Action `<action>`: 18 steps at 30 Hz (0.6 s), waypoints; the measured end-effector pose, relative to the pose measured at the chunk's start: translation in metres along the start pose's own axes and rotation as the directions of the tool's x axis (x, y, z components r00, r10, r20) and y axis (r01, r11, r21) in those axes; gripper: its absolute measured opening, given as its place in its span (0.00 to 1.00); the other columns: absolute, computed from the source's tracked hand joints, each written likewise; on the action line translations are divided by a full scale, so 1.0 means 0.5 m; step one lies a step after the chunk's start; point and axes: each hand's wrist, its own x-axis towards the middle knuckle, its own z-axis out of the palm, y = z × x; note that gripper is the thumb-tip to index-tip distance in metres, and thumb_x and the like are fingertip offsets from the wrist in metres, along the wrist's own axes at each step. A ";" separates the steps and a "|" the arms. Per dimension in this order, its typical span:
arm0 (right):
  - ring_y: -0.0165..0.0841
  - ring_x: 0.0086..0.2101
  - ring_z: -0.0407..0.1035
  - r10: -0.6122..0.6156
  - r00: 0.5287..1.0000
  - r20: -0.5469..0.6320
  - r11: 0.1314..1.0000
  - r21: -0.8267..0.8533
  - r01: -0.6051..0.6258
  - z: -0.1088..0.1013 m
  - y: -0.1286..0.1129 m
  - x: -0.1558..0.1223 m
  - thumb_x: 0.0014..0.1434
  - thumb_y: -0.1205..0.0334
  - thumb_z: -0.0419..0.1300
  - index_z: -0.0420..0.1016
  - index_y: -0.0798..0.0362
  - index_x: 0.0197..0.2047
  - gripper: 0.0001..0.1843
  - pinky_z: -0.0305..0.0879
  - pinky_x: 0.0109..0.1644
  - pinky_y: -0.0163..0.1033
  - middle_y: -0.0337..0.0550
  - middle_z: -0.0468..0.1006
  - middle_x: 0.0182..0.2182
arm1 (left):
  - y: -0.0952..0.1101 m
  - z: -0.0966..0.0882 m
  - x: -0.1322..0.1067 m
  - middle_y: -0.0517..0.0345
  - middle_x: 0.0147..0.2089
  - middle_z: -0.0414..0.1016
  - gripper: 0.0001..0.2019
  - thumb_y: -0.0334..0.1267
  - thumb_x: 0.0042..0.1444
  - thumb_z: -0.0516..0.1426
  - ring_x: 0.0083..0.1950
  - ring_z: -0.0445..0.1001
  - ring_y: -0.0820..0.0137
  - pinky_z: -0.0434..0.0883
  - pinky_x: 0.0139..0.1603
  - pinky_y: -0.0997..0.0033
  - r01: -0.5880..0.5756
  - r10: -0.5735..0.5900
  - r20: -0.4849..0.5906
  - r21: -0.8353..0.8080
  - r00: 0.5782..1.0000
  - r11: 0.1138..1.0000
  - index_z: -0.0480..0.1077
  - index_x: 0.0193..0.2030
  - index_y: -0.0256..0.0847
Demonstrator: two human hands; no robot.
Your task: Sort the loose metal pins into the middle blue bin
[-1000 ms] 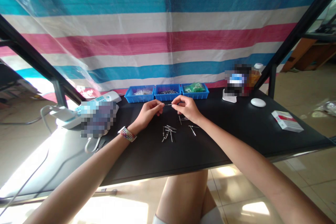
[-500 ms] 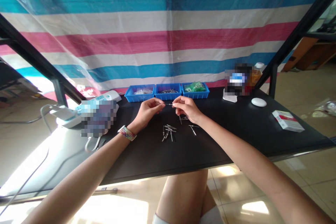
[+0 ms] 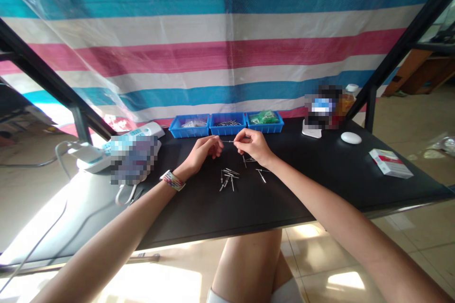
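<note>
A thin metal blind rivet is pinched level between the thumb and finger of my right hand. Its pin points left, toward my left hand. That hand hangs at the free end of the pin with loosely curled fingers, thumb and fingertips apart; whether it still touches the tip is hard to see. Below the hands, a small pile of blind rivets lies on the black table. A couple more rivets rest by my right wrist, and others are partly hidden under my right hand.
Behind the hands stand three blue bins: the left bin with clear bags, the middle bin with metal pins, the right bin with green packets. A power strip sits left; a white oval object and a small box lie right.
My left fingers have loosened and dropped slightly from the pin's end, showing more of the pin. My right hand still holds the blind rivet in nearly the same place.
</note>
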 end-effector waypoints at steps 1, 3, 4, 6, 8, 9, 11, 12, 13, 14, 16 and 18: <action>0.29 0.22 0.72 0.003 1.000 0.010 1.000 -0.012 -0.003 0.000 0.000 -0.001 0.47 0.60 0.72 0.75 0.53 0.30 0.10 0.69 0.26 0.33 0.34 0.75 0.21 | -0.003 -0.001 0.001 0.56 0.30 0.73 0.22 0.58 0.64 0.60 0.29 0.71 0.71 0.64 0.29 0.72 0.011 -0.011 0.001 0.002 1.000 1.000 0.74 0.34 0.38; 0.30 0.22 0.72 0.005 1.000 0.023 0.999 -0.042 -0.004 0.000 -0.001 -0.003 0.48 0.60 0.71 0.75 0.52 0.30 0.09 0.69 0.27 0.34 0.34 0.75 0.20 | -0.005 -0.001 0.003 0.56 0.29 0.72 0.23 0.59 0.63 0.61 0.29 0.71 0.70 0.64 0.29 0.71 0.022 -0.022 -0.001 0.007 1.000 1.000 0.74 0.34 0.38; 0.30 0.22 0.72 0.003 1.000 0.028 0.998 -0.058 -0.001 0.000 0.000 -0.004 0.48 0.61 0.71 0.75 0.52 0.31 0.09 0.69 0.27 0.34 0.34 0.75 0.20 | -0.005 0.000 0.002 0.56 0.30 0.72 0.22 0.59 0.62 0.61 0.29 0.71 0.70 0.64 0.29 0.71 0.023 -0.023 -0.004 0.012 1.000 1.000 0.73 0.33 0.38; 0.31 0.22 0.72 -0.007 0.999 0.034 0.997 -0.082 0.009 0.000 0.000 -0.006 0.48 0.61 0.70 0.76 0.52 0.31 0.08 0.69 0.28 0.35 0.34 0.75 0.19 | -0.002 0.002 0.001 0.56 0.30 0.72 0.22 0.58 0.61 0.62 0.29 0.71 0.70 0.65 0.29 0.70 0.022 -0.022 -0.013 0.023 1.000 0.999 0.73 0.33 0.39; 0.31 0.22 0.72 -0.015 0.999 0.040 0.995 -0.094 0.018 0.000 0.001 -0.006 0.49 0.61 0.70 0.76 0.51 0.31 0.07 0.68 0.28 0.35 0.34 0.75 0.19 | 0.002 0.004 -0.001 0.57 0.29 0.71 0.21 0.58 0.60 0.64 0.29 0.70 0.70 0.65 0.29 0.70 0.020 -0.020 -0.018 0.029 1.000 0.999 0.73 0.32 0.39; 0.31 0.22 0.72 -0.019 0.999 0.042 0.995 -0.099 0.023 0.000 0.002 -0.006 0.49 0.61 0.69 0.76 0.51 0.31 0.07 0.68 0.28 0.35 0.34 0.75 0.19 | 0.005 0.005 -0.002 0.58 0.29 0.71 0.21 0.57 0.60 0.64 0.29 0.70 0.70 0.64 0.30 0.71 0.020 -0.020 -0.019 0.033 1.000 0.999 0.72 0.32 0.39; 0.31 0.22 0.72 -0.026 0.999 0.043 0.993 -0.111 0.031 -0.001 0.003 -0.007 0.50 0.61 0.69 0.76 0.51 0.31 0.07 0.68 0.28 0.35 0.34 0.75 0.19 | 0.007 0.007 -0.003 0.59 0.28 0.70 0.21 0.56 0.59 0.65 0.29 0.70 0.70 0.64 0.30 0.71 0.021 -0.020 -0.016 0.042 1.000 0.999 0.71 0.31 0.39; 0.31 0.23 0.72 -0.029 0.999 0.043 0.992 -0.118 0.034 -0.001 0.003 -0.007 0.50 0.61 0.69 0.76 0.51 0.31 0.07 0.68 0.28 0.35 0.34 0.75 0.20 | 0.008 0.007 -0.003 0.59 0.27 0.69 0.21 0.56 0.58 0.65 0.28 0.70 0.70 0.64 0.29 0.71 0.020 -0.020 -0.016 0.048 1.000 0.999 0.71 0.30 0.40; 0.31 0.23 0.73 -0.031 0.999 0.042 0.992 -0.125 0.036 -0.002 0.003 -0.007 0.50 0.61 0.69 0.76 0.51 0.32 0.07 0.68 0.28 0.35 0.34 0.75 0.20 | 0.008 0.008 -0.004 0.59 0.27 0.69 0.21 0.56 0.58 0.66 0.28 0.70 0.70 0.64 0.29 0.71 0.019 -0.018 -0.015 0.055 1.000 0.998 0.70 0.30 0.40; 0.31 0.23 0.73 -0.032 0.999 0.040 0.991 -0.129 0.037 -0.002 0.003 -0.007 0.51 0.61 0.69 0.76 0.51 0.32 0.07 0.68 0.28 0.35 0.34 0.75 0.20 | 0.008 0.009 -0.004 0.59 0.26 0.69 0.21 0.56 0.58 0.66 0.28 0.70 0.70 0.64 0.29 0.71 0.016 -0.015 -0.014 0.062 1.000 0.998 0.70 0.30 0.40; 0.31 0.23 0.72 -0.030 0.999 0.036 0.991 -0.132 0.034 -0.002 0.002 -0.007 0.51 0.60 0.69 0.76 0.51 0.32 0.07 0.68 0.28 0.35 0.34 0.74 0.20 | 0.007 0.010 -0.003 0.59 0.26 0.70 0.21 0.57 0.58 0.66 0.28 0.69 0.70 0.64 0.29 0.71 0.004 -0.003 -0.016 0.075 1.000 0.997 0.70 0.30 0.40; 0.31 0.22 0.72 -0.023 0.999 0.032 0.992 -0.126 0.027 -0.001 0.001 -0.007 0.51 0.60 0.69 0.76 0.51 0.32 0.08 0.68 0.27 0.34 0.33 0.74 0.19 | 0.007 0.010 -0.003 0.60 0.26 0.70 0.21 0.57 0.58 0.66 0.28 0.69 0.71 0.64 0.29 0.71 -0.010 0.011 -0.018 0.089 1.000 0.996 0.70 0.30 0.40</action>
